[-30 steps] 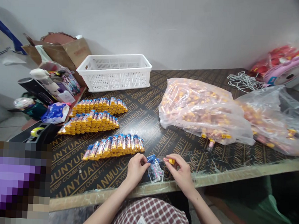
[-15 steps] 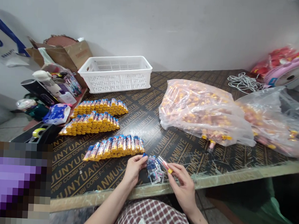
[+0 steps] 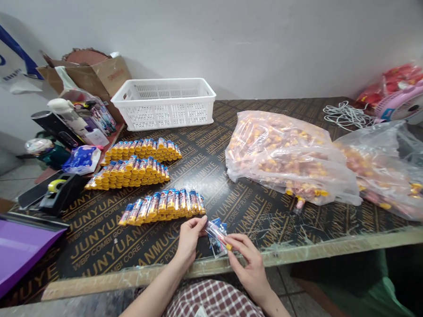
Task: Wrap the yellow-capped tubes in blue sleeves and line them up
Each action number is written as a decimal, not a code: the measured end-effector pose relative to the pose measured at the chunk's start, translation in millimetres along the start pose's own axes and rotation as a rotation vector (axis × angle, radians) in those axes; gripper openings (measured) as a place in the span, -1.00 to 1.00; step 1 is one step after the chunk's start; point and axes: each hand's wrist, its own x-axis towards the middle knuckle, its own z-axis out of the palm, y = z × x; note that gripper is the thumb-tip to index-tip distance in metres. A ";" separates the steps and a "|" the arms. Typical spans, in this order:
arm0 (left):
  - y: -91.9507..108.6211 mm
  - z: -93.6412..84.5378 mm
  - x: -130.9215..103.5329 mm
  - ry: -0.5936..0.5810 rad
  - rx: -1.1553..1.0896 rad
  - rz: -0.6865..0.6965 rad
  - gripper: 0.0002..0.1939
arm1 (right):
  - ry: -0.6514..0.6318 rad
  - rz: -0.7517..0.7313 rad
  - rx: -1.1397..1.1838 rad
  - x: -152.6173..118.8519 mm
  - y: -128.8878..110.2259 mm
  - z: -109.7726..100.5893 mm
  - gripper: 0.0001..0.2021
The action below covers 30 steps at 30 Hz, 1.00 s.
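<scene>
My right hand (image 3: 249, 264) pinches a small clear tube (image 3: 217, 233) by its yellow end, between thumb and fingers. The tube slants up and left, its far end at the fingertips of my left hand (image 3: 190, 235). The left thumb and forefinger are pressed together there; what they hold is hidden. Below the tube lies a little heap of blue and white printed pieces (image 3: 218, 249), partly covered by tube and fingers. Just beyond my left hand, a stack of finished-looking tubes (image 3: 166, 204) with blue tops and yellow bottoms lies in rows.
Two more tube stacks (image 3: 129, 173) lie behind on the left, before a white plastic basket (image 3: 167, 116). Large plastic bags of yellow-ended tubes (image 3: 286, 148) fill the right. A tape dispenser (image 3: 62, 193) and purple dustpan (image 3: 11, 257) are at left, a pink fan (image 3: 409, 102) at far right.
My right hand has moved left with the tube, bringing its far end to my left fingertips. The blue piece seen in my left fingers before is now hidden.
</scene>
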 end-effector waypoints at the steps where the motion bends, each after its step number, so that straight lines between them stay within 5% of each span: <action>1: 0.4 1.3 -1.8 -0.040 -0.009 0.005 -0.66 | -0.022 0.000 0.007 -0.1 0.7 1.0 -0.67; 7: 8.0 5.6 -10.7 -0.234 -0.074 -0.094 -0.55 | -0.038 0.013 0.046 4.7 9.1 3.9 -0.56; 13: 8.9 8.2 -21.3 -0.467 0.028 -0.203 -0.66 | -0.068 -0.109 0.010 13.9 8.9 0.1 -0.20; 18: 5.3 10.7 -26.1 -0.489 0.072 -0.222 -0.69 | -0.192 -0.128 0.138 13.9 9.3 -0.8 -0.17; 30: 6.9 14.2 -30.3 -0.464 0.090 -0.245 -0.62 | -0.120 -0.125 0.217 9.8 13.2 2.6 -0.14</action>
